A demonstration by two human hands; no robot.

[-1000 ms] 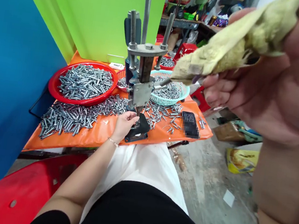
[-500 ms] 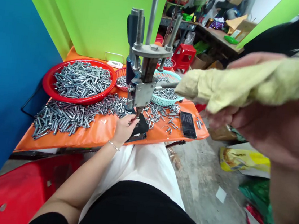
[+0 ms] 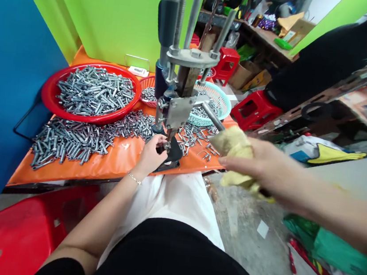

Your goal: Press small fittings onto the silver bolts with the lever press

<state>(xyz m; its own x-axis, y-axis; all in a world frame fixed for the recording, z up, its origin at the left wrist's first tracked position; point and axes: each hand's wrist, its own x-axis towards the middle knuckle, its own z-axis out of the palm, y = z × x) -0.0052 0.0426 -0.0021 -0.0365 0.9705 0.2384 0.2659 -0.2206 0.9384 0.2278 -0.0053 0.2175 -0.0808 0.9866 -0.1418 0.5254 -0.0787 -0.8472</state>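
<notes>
A hand press (image 3: 180,110) stands on the orange-covered table. My left hand (image 3: 154,152) is at its base, thumb and fingers pinched on a small metal part (image 3: 167,146) under the ram. My right hand (image 3: 250,163), blurred, is wrapped round the cloth-covered end of the press lever (image 3: 213,115); the yellow cloth (image 3: 236,146) hangs below the fingers. Loose metal bolts (image 3: 72,139) lie heaped to the left of the press, and more are scattered to its right.
A red basin (image 3: 46,94) full of bolts sits at the back left of the orange table (image 3: 99,169). Behind the press is a light blue basket (image 3: 226,102). Red stools (image 3: 227,65) and a person in black (image 3: 326,61) are at the right.
My right hand has swung down and forward with the lever, which now slopes downward. My left hand stays at the press base. The view has shifted slightly.
</notes>
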